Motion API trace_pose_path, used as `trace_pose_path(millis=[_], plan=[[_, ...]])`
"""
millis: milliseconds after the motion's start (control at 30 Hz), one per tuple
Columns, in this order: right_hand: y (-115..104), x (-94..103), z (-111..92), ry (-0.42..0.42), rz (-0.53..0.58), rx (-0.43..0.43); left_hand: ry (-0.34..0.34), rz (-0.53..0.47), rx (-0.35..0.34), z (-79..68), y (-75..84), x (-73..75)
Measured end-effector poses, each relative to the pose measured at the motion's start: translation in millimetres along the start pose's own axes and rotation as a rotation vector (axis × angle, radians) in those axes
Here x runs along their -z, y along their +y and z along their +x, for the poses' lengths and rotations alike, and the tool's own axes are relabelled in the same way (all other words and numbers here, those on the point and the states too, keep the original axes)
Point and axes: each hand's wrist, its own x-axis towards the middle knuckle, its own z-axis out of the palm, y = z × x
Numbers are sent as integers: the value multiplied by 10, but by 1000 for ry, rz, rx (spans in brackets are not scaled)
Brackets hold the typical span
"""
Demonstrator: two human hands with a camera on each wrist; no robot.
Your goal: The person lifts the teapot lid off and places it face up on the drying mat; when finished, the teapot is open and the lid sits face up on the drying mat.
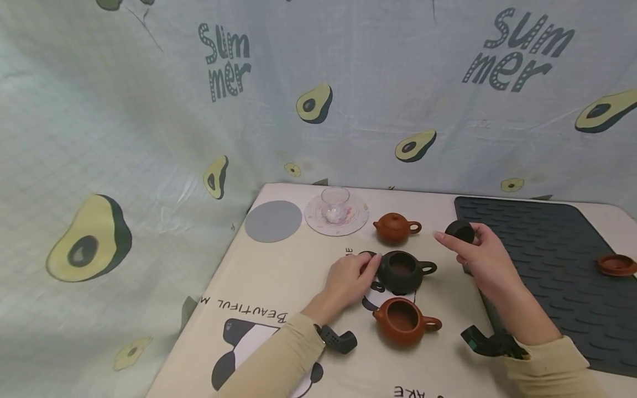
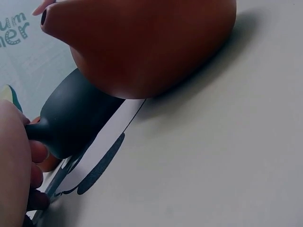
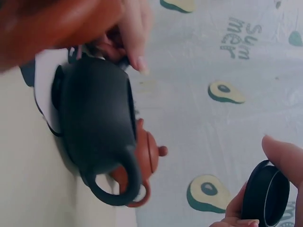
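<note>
A black lidless teapot (image 1: 404, 284) stands near the table's middle, its handle to the right. My left hand (image 1: 347, 279) grips it at the spout side, with fingers curled round the spout (image 2: 38, 130) in the left wrist view. Raised right of the teapot, my right hand (image 1: 490, 260) holds a small black teapot lid (image 1: 460, 231) between thumb and fingers. In the right wrist view the lid (image 3: 265, 194) is turned on edge, with its hollow underside showing. An open reddish-brown teapot (image 1: 400, 335) stands nearer me, and a smaller lidded one (image 1: 394, 231) stands behind.
A dark ridged tray (image 1: 537, 260) covers the right side, with a reddish-brown lid (image 1: 617, 266) lying on it. At the back left, a clear glass (image 1: 335, 198) stands on a patterned round mat (image 1: 318, 225), beside a grey disc (image 1: 273, 221). A printed curtain (image 1: 348, 143) hangs behind the table.
</note>
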Motion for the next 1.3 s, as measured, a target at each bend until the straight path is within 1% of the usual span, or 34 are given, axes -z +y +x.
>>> trace_pose_path(millis=[167, 300, 500, 600, 733, 867, 1033, 1133, 1300], plan=[[4, 105, 2, 29, -61, 6, 2, -4, 4, 1, 2, -22], [18, 184, 17, 75, -109, 15, -3, -5, 13, -4, 3, -30], [38, 337, 41, 120, -118, 34, -13, -21, 23, -7, 3, -36], [51, 452, 44, 146, -105, 49, -13, -23, 23, 1, -1, -37], [76, 636, 44, 155, -98, 52, -12, -18, 21, 19, -5, -38], [115, 807, 52, 155, -116, 37, -13, -7, 26, 31, -11, -46], [213, 967, 91, 186, -146, 55, -9, -6, 22, 38, -11, -38], [295, 1054, 121, 216, -176, 35, -11, -7, 18, 39, -11, -38], [432, 1200, 165, 253, -183, -29, -9, 1, 19, 35, -4, -32]])
